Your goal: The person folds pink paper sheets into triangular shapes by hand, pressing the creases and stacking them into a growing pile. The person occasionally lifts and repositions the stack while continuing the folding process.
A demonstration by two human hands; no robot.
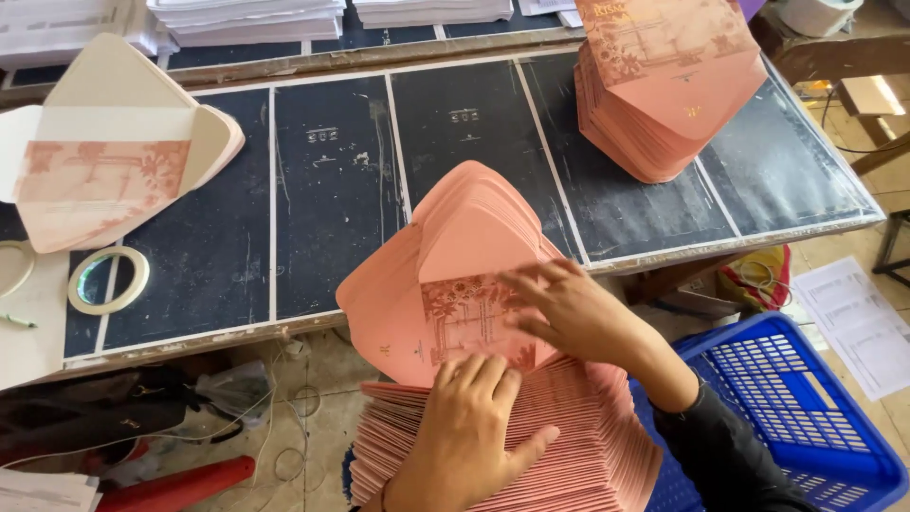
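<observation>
Currently top pink envelope (445, 294) pinned flat under both open palms: right hand (573, 318) at printed flap, left hand (469, 427) nearer, on stack (569, 446) below.

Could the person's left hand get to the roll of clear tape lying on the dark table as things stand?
Probably yes. The left hand rests on the pink envelope stack, while the roll of clear tape lies flat near the dark table's front edge, farther to the left. Nothing stands between them, though it looks a fair stretch.
</observation>
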